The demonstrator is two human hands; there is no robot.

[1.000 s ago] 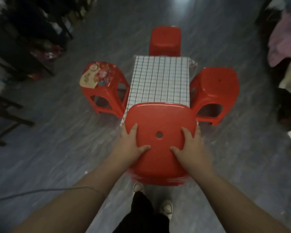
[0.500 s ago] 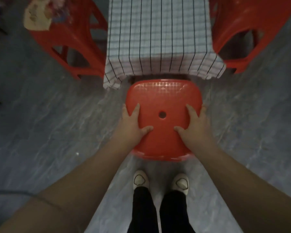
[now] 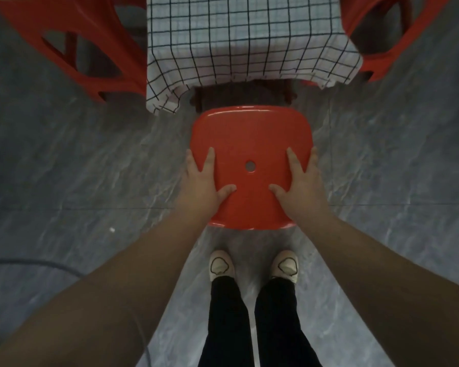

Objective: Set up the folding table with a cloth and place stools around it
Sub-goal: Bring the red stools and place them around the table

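The near red stool with a small hole in its seat stands low over the grey floor, just in front of the table's near end. My left hand grips the seat's left side and my right hand grips its right side. Both thumbs lie on top of the seat, and the outer fingers wrap over its edges. The white cloth with a black grid covers the folding table and hangs over its near end. A second red stool stands at the table's left and a third red stool at its right.
My feet in white shoes stand right behind the held stool. A thin cable runs across the grey floor at the lower left. A small white speck lies on the floor to the left.
I have bent down and the view has closed in on the table's near end. The held stool has come lower and sits slightly back from the cloth's hanging edge.
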